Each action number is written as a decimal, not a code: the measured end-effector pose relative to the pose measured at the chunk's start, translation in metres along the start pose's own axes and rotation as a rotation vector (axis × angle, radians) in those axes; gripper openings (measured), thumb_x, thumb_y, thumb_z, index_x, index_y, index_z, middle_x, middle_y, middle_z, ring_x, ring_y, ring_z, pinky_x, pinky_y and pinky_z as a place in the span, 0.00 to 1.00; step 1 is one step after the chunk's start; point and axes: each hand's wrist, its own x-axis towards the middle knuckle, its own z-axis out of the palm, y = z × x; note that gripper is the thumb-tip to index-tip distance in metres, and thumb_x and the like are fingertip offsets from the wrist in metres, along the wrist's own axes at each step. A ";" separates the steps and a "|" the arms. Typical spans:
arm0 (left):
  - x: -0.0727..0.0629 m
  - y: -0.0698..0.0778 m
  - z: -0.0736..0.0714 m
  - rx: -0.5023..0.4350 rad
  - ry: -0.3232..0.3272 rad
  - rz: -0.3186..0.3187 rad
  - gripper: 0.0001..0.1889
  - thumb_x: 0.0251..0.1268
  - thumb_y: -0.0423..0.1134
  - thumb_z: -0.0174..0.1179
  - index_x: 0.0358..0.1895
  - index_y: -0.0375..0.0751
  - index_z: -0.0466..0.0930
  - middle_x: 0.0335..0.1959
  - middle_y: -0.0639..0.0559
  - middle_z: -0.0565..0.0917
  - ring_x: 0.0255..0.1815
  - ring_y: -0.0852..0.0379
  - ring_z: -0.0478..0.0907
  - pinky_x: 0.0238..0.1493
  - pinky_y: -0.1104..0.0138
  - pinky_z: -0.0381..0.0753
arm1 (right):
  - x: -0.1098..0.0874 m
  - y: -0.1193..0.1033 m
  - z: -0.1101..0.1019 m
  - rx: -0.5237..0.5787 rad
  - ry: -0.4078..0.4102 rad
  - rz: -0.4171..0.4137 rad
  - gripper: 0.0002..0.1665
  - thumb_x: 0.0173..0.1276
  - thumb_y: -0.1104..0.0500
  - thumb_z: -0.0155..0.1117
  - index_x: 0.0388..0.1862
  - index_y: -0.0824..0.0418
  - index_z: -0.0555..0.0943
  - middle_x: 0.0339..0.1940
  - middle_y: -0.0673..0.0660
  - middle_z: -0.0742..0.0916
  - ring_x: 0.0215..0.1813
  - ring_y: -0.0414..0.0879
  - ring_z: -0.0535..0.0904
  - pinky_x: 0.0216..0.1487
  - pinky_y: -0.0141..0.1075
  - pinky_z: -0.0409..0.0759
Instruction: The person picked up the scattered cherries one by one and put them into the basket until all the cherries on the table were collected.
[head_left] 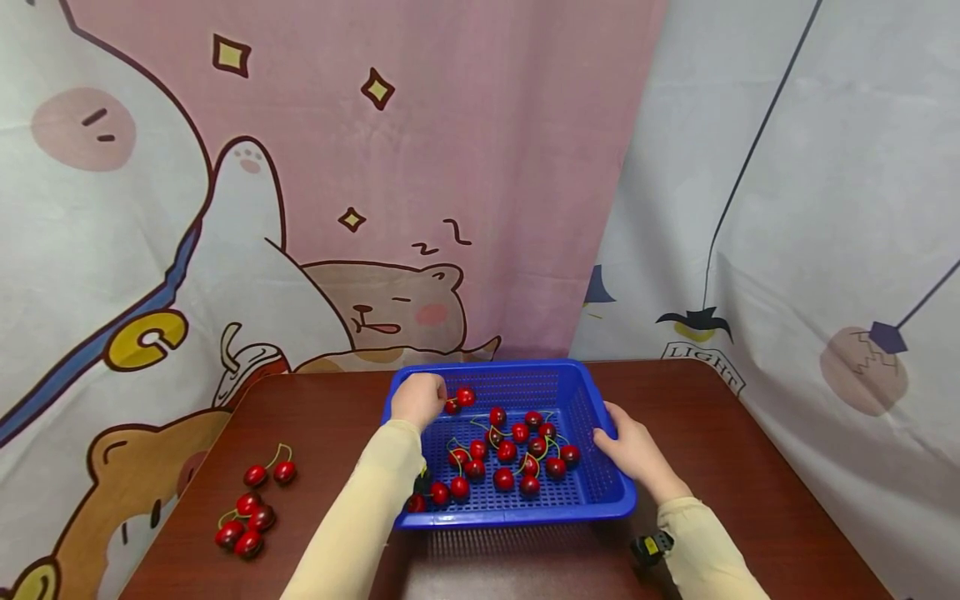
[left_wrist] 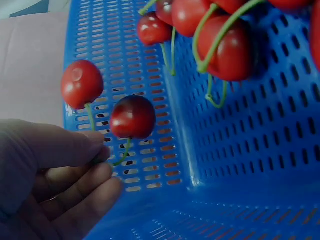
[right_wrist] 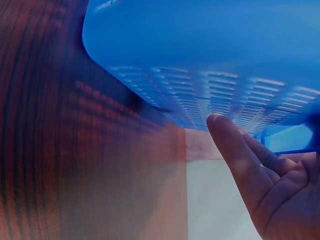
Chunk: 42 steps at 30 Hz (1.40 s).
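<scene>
My left hand (head_left: pixel 418 400) is over the left side of a blue plastic basket (head_left: pixel 517 518). Its thumb and fingers pinch the green stems of a pair of cherries (left_wrist: pixel 132 117); the two red fruits hang apart beyond the fingertips, against the basket's slotted wall. At the basket's right rim, my right hand (head_left: pixel 637 450) grips the edge. In the right wrist view, its fingers (right_wrist: pixel 235 155) lie close against the slotted outer side, though part of their contact is hidden. Several red cherries with green stems (head_left: pixel 506 452) lie in the basket, some partly hidden by the left sleeve.
Left of the basket on the brown table (head_left: pixel 330 425) lie a stemmed pair of cherries (head_left: pixel 256 476) and a small cluster of cherries (head_left: pixel 262 517). A small black device (head_left: pixel 649 547) is at the right wrist. A patterned curtain (head_left: pixel 517 167) hangs behind the table.
</scene>
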 end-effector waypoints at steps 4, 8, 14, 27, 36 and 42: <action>0.000 -0.001 0.004 0.016 -0.050 0.002 0.11 0.54 0.28 0.63 0.20 0.46 0.79 0.22 0.55 0.80 0.23 0.56 0.73 0.27 0.60 0.76 | -0.001 0.000 0.000 0.001 0.002 -0.001 0.34 0.72 0.61 0.57 0.72 0.74 0.60 0.58 0.77 0.78 0.47 0.63 0.84 0.42 0.53 0.83; -0.002 0.001 0.007 0.018 -0.095 0.008 0.11 0.52 0.27 0.65 0.20 0.46 0.79 0.22 0.54 0.79 0.24 0.55 0.73 0.28 0.60 0.76 | -0.001 0.000 0.000 0.001 0.001 0.000 0.34 0.72 0.61 0.57 0.72 0.74 0.60 0.59 0.76 0.78 0.48 0.64 0.83 0.43 0.54 0.83; -0.003 0.002 0.009 0.051 -0.119 0.013 0.11 0.52 0.28 0.66 0.20 0.47 0.79 0.23 0.54 0.80 0.25 0.55 0.73 0.29 0.61 0.76 | -0.001 -0.001 0.000 0.016 -0.005 0.006 0.34 0.73 0.61 0.57 0.72 0.74 0.59 0.60 0.77 0.77 0.49 0.64 0.83 0.43 0.54 0.83; -0.004 0.003 -0.001 0.017 -0.084 0.024 0.05 0.51 0.28 0.68 0.32 0.39 0.85 0.28 0.52 0.83 0.29 0.53 0.77 0.35 0.56 0.79 | 0.000 -0.001 0.000 -0.002 -0.001 0.008 0.34 0.72 0.60 0.56 0.72 0.73 0.59 0.60 0.76 0.77 0.49 0.63 0.83 0.44 0.54 0.82; -0.007 0.005 -0.018 -0.016 -0.046 0.077 0.05 0.55 0.32 0.69 0.35 0.40 0.86 0.33 0.51 0.86 0.35 0.51 0.82 0.41 0.56 0.80 | -0.001 -0.001 0.001 0.000 -0.001 0.013 0.34 0.72 0.60 0.56 0.72 0.73 0.59 0.60 0.77 0.77 0.49 0.64 0.83 0.43 0.54 0.83; -0.013 0.014 -0.035 -0.085 0.013 0.100 0.07 0.57 0.33 0.69 0.38 0.38 0.86 0.36 0.48 0.87 0.39 0.49 0.84 0.44 0.55 0.80 | 0.000 -0.001 0.001 0.000 0.000 0.008 0.35 0.73 0.60 0.56 0.72 0.73 0.59 0.60 0.77 0.77 0.49 0.65 0.83 0.43 0.54 0.82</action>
